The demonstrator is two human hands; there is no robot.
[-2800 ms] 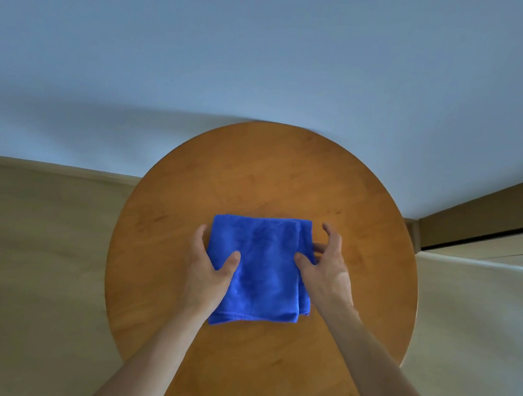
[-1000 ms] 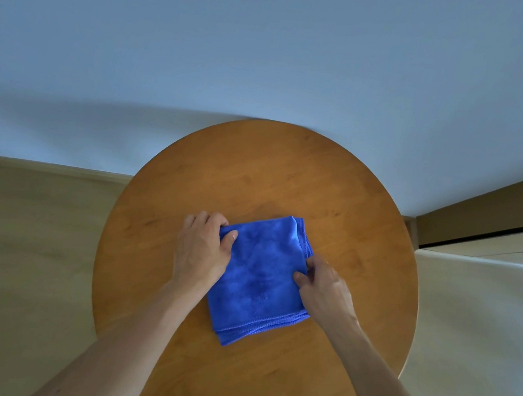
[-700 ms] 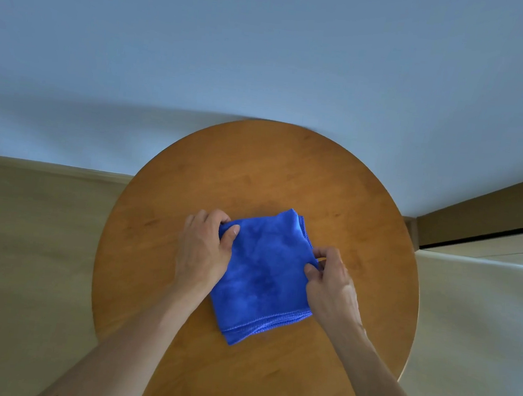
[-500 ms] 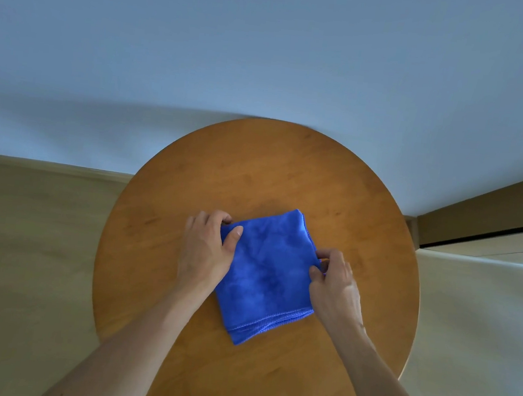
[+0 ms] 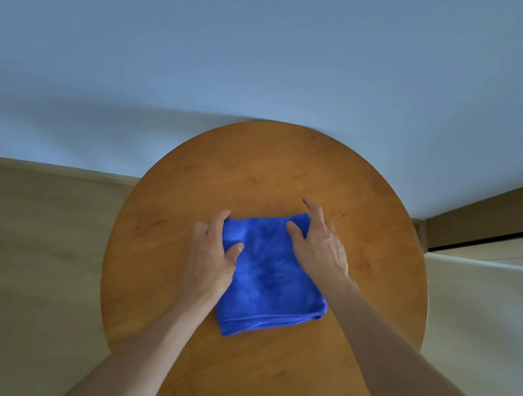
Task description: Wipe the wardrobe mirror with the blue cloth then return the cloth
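A pale blue-grey wall [image 5: 269,53] fills everything beyond the bench, and a light wood-look floor [image 5: 22,253] spreads to its left and right. A low skirting board [image 5: 47,167] runs along the foot of the wall left of the bench, and a dark brown strip [image 5: 494,215] slants away to its right. The one bench [image 5: 289,168] is a round top of warm orange-brown wood with faint grain.

One blue cloth [image 5: 271,279] lies flat near the middle of the bench. It is bright blue and fleecy, folded into a rough square set slightly askew, with stacked hemmed edges showing along its near side.

Two hands with bare forearms reach in from the near edge of the bench. The left hand [image 5: 212,257] grips the cloth's far left corner, its fingers [image 5: 221,217] curled round the edge and the thumb pressed on top. The right hand [image 5: 319,249] is spread and relaxed over the far right corner, thumb on the cloth, its fingers [image 5: 312,208] extended past the edge, grasping nothing.
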